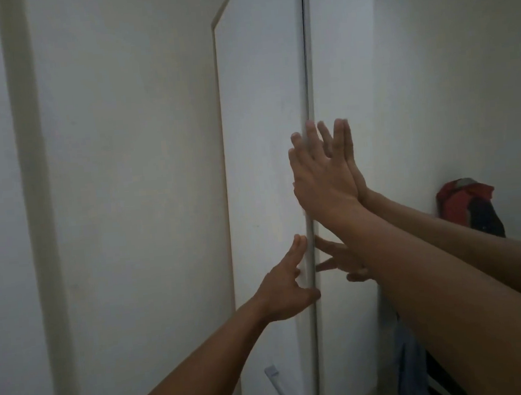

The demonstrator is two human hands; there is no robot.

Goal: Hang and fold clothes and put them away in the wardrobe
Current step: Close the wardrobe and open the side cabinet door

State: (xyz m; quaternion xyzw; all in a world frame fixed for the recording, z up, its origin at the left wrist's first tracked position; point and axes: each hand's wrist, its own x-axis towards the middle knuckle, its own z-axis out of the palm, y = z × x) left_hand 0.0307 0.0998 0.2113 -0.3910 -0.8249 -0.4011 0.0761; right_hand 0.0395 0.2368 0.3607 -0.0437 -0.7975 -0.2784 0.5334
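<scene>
Right hand (323,176) presses flat, fingers straight, on the mirrored wardrobe door (369,93); left hand (284,289) grips the door edge (310,249); stowing progress likely hidden inside.

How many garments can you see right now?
2: a red-and-navy bundled garment at mid right, and a pale blue hanging cloth at lower right. Others may be hidden.

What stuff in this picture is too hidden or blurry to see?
Head view: the wardrobe's inside, hidden behind the white door.
Head view: the red and dark bundle, dim and blurred; no telling what it is.
Head view: the blue cloth, partly behind the right arm, cut by the bottom edge.
Head view: whether the left hand grips the door edge or only touches it.
</scene>
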